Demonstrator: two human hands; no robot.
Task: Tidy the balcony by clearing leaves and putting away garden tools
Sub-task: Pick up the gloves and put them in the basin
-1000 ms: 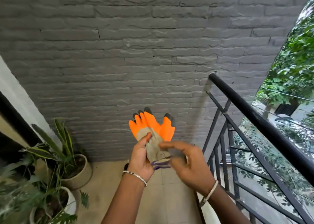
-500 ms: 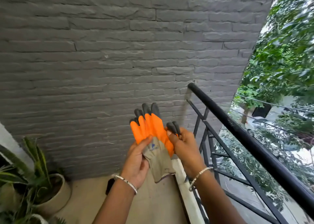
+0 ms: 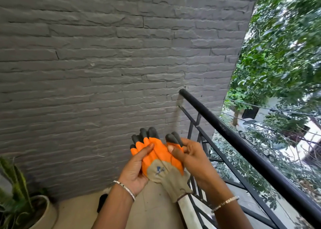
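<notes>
The pair of orange rubber-coated gloves with dark grey fingertips and beige cuffs lies stacked between both hands: the left hand cups it with the thumb pressed on top, and the right hand pinches its thumb side, probably to keep the two together for putting away. Beyond the hands stands the grey rough stone-brick wall. Just right of the right hand runs the black metal railing, through which a slipped glove could fall, and well to the lower left is a green plant in a pale round pot.

brick wall blocks ahead; railing bars right; potted plant crowds lower left.
</notes>
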